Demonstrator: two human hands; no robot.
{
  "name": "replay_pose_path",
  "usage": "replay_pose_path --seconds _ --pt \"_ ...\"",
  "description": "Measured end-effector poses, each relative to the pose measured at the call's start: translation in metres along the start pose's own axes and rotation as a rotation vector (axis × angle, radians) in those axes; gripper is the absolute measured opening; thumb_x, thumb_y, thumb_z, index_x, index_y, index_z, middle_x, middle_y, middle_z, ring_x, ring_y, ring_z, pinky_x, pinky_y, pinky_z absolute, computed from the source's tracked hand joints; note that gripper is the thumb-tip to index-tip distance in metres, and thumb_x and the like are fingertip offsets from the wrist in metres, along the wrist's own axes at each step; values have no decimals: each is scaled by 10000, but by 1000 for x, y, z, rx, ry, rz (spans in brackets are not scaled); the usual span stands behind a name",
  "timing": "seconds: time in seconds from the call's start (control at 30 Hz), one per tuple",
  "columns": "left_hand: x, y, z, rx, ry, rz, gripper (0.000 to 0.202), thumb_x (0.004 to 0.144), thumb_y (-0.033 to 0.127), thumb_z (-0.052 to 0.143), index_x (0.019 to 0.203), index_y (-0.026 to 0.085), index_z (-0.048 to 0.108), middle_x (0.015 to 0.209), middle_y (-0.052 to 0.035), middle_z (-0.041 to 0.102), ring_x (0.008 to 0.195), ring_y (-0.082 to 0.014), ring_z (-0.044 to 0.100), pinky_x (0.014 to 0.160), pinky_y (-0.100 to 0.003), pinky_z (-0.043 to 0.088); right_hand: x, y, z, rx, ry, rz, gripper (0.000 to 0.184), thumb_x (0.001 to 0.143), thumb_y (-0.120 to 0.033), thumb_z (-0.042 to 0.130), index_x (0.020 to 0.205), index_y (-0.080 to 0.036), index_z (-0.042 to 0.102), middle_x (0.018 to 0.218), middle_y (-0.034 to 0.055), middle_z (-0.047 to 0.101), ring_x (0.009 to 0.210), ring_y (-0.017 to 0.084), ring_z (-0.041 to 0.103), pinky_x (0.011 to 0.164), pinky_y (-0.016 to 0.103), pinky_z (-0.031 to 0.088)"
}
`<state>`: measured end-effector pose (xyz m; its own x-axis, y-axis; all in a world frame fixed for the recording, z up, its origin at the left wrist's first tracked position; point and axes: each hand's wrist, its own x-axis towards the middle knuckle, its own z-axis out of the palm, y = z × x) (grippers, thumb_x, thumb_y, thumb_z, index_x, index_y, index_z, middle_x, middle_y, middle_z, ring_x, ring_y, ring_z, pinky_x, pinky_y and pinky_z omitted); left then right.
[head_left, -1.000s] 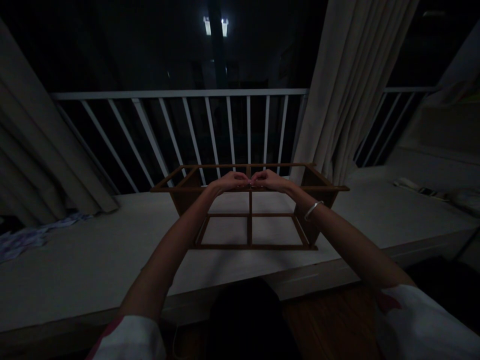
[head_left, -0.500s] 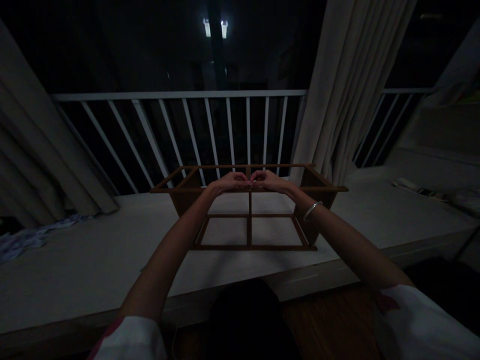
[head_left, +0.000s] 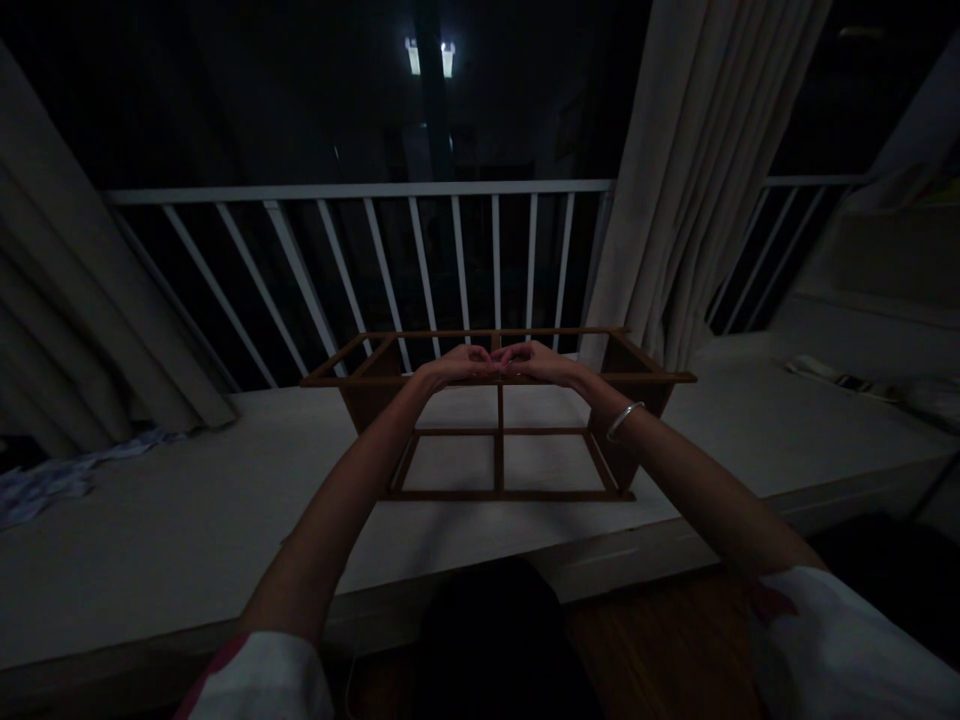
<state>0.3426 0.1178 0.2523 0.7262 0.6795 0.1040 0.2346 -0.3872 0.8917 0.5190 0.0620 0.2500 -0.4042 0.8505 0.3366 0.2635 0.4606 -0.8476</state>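
Note:
A brown wooden frame [head_left: 499, 460], with crossbars and side panels, stands on a pale ledge [head_left: 247, 480]. At the middle of its upper front bar, my left hand [head_left: 461, 363] and my right hand [head_left: 536, 362] meet, fingertips together. The fingers of both are bent in a pinch. Something tiny may be between them, but the dim light and the fingers hide it. A silver bangle [head_left: 624, 421] circles my right forearm.
Behind the frame runs a white railing [head_left: 360, 191] before a dark window. Curtains hang at the left [head_left: 52, 280] and right [head_left: 675, 180]. A checked cloth [head_left: 67, 475] lies on the ledge at left, a strap [head_left: 840, 378] at right.
The right hand's fingertips have shifted slightly left and now overlap the left hand's fingertips. The wooden frame and both arms stay practically where they were.

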Motion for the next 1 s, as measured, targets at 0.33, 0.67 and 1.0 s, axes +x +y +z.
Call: replay_pose_path --seconds 0.33,0.67,1.0 --pt "-1 4 1 45 32 -36 377 526 411 582 756 117 526 677 -16 518 572 -71 451 499 -188 316 1 -1 0 -70 102 41 170 572 -252 576 665 -111 564 945 56 520 756 118 493 609 219 385" --pt "3 0 -1 76 10 -19 357 549 410 557 754 118 537 664 -14 511 548 -67 437 481 -185 303 2 -1 2 -112 218 87 312 564 -271 584 830 -116 533 744 32 545 575 75 474 464 184 353" --pt "1 5 0 146 8 12 340 571 395 526 799 148 581 662 -6 529 566 -76 438 492 -187 305 8 9 -1 -190 279 70 244 602 -276 540 785 -116 525 770 40 536 574 71 466 456 174 347"
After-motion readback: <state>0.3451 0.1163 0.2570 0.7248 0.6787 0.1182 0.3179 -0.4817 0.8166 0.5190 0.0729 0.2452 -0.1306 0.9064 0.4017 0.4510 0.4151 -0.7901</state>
